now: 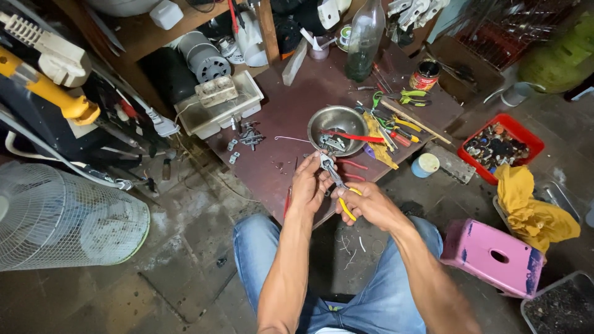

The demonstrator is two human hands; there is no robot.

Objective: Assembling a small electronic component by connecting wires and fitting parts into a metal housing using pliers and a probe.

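1. Right hand (371, 204) fingers curled tight round the yellow handles of the pliers (334, 176).
2. Left hand (309, 185) fingers pinched at the pliers' jaws, above the table (291, 111) edge.
3. Steel bowl (337, 127) holds metal parts and a red-handled tool.
4. Red tray (502, 145) holds dark small parts.

Around you stood a white fan cage (62, 216), a pink stool (492, 255), a red tray (504, 124) of small parts, a yellow cloth (532, 207), a steel bowl (337, 117) and a glass bottle (364, 40).
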